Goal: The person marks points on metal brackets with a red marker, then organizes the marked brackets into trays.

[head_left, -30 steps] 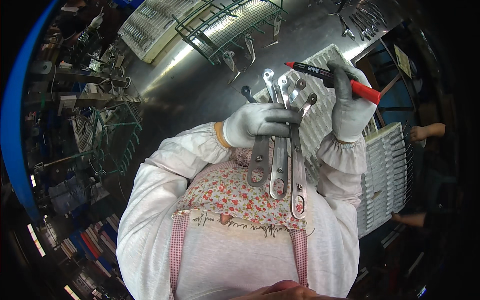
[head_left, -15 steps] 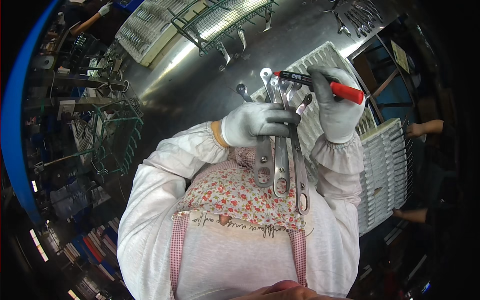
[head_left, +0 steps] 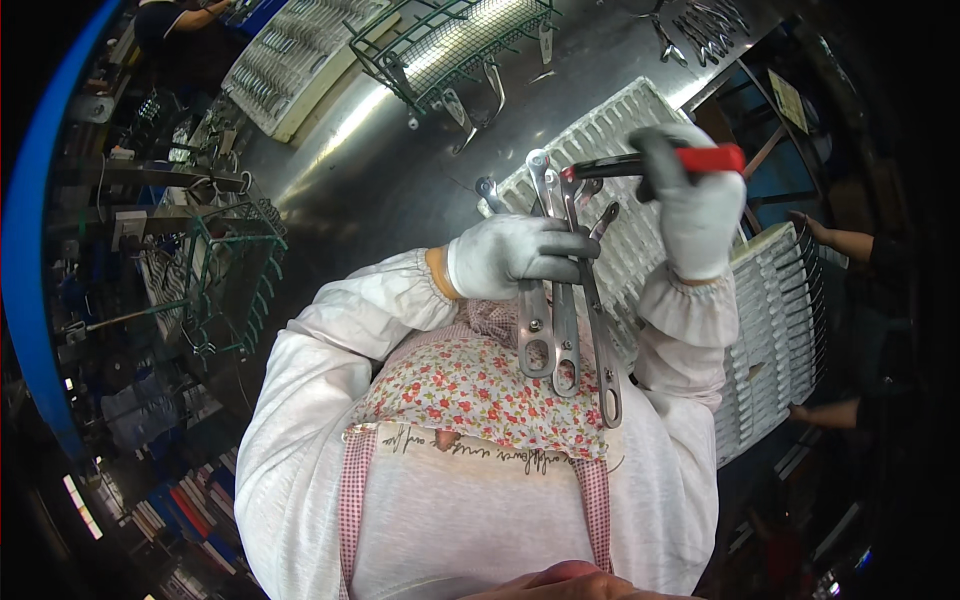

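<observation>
My left hand [head_left: 525,250], in a white glove with grey fingertips, is closed around several long flat metal tools. Their slotted ends, like the slotted handle [head_left: 566,376], hang toward my apron; their rounded, holed heads [head_left: 540,165] fan out above my fingers. I cannot tell the tools' exact kind. My right hand [head_left: 690,205], gloved alike, grips a black marker [head_left: 608,165] with a red cap on its back end. The marker's red tip is at the heads of the tools, touching or nearly so; motion blurs it slightly.
Beneath my hands lies a white ridged tray [head_left: 625,115] on the metal table [head_left: 350,170]. A green wire rack [head_left: 450,60] with hanging metal parts stands beyond, pliers [head_left: 705,35] at far right. Another person's hands [head_left: 845,243] are at a second ridged tray [head_left: 770,340] on the right.
My right hand has moved slightly right and down, bringing the marker's tip to another tool head. The left hand and its tools have shifted slightly down.
</observation>
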A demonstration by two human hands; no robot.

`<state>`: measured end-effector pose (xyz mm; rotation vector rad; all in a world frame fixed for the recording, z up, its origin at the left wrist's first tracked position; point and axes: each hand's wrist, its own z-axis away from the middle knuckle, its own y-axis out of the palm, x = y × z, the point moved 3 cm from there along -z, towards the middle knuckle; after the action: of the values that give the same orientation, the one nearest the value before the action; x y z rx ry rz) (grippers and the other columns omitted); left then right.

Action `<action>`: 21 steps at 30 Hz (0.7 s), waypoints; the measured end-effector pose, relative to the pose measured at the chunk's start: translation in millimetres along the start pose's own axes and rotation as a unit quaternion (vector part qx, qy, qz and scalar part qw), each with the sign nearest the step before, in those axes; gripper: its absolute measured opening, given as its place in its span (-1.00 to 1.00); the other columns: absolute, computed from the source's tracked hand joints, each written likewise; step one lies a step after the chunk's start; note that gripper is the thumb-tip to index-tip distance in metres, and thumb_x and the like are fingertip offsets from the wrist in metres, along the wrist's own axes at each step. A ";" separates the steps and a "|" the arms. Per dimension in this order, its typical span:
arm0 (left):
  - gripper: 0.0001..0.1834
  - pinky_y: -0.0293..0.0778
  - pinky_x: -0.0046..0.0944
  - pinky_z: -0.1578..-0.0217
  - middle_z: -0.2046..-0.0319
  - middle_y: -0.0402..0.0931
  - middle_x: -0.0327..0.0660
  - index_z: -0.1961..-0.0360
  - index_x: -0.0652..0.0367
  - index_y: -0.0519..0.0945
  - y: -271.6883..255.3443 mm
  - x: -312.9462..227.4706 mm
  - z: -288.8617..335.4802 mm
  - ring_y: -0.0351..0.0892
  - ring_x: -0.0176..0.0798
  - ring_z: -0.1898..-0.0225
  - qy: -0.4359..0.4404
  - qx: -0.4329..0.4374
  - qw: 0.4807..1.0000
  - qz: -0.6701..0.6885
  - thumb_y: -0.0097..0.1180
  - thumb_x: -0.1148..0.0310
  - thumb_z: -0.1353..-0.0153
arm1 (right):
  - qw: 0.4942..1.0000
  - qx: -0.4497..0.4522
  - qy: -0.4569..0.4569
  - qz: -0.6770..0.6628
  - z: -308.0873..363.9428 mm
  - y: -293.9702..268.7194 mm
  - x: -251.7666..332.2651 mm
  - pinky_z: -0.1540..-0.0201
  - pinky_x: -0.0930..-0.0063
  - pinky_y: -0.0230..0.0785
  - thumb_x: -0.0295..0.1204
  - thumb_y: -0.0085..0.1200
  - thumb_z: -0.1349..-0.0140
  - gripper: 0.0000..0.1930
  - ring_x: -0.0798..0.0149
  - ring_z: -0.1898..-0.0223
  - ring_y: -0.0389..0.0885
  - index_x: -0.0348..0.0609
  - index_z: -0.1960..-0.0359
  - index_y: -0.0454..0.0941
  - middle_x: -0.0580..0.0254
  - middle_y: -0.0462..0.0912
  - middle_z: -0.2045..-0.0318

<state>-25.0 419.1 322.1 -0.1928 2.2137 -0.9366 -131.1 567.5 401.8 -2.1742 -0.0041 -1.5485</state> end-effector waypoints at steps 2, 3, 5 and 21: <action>-0.68 0.51 -0.17 0.21 0.01 0.47 -0.13 0.25 0.06 0.57 -1.1 0.5 -1.4 0.53 -0.07 0.13 -0.020 -0.012 0.999 0.038 0.16 0.41 0.15 | 0.990 -0.067 -0.007 -0.126 9.2 -18.6 -6.2 0.57 0.67 0.29 -0.52 0.12 -0.17 -0.88 0.53 0.57 0.49 -0.33 0.30 0.60 0.22 0.62 0.51; -0.68 0.51 -0.17 0.21 0.01 0.47 -0.13 0.25 0.06 0.57 -0.9 -0.7 -2.5 0.53 -0.07 0.13 -0.009 -0.008 0.999 0.038 0.16 0.41 0.15 | 0.983 -0.057 0.045 -0.171 23.6 -30.5 -10.1 0.50 0.63 0.38 -0.62 0.05 -0.17 -0.85 0.43 0.51 0.56 -0.34 0.22 0.56 0.13 0.64 0.40; -0.68 0.48 -0.14 0.13 0.01 0.47 -0.07 0.24 0.11 0.59 0.9 1.4 -6.1 0.52 -0.02 0.10 -0.039 -0.029 0.997 0.067 0.17 0.43 0.13 | 0.972 0.023 -0.114 -0.205 42.5 -37.1 -15.5 0.36 0.50 0.47 -0.68 -0.01 -0.15 -0.80 0.30 0.41 0.62 -0.33 0.18 0.53 0.10 0.64 0.38; -0.53 0.38 -0.26 0.60 0.44 0.60 -0.07 0.37 0.37 0.62 273.4 29.7 -115.8 0.54 -0.30 0.53 -0.592 0.325 0.568 0.470 0.21 0.05 -0.11 | 0.735 -0.589 0.310 -0.130 321.6 -142.6 -200.9 0.34 0.56 0.39 -0.49 0.05 -0.21 -0.77 0.38 0.42 0.56 -0.30 0.11 0.46 0.21 0.59 0.40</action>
<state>-88.2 671.9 176.6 0.5415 0.3983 -0.5625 44.9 866.8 193.0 -2.2810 1.2558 -2.8947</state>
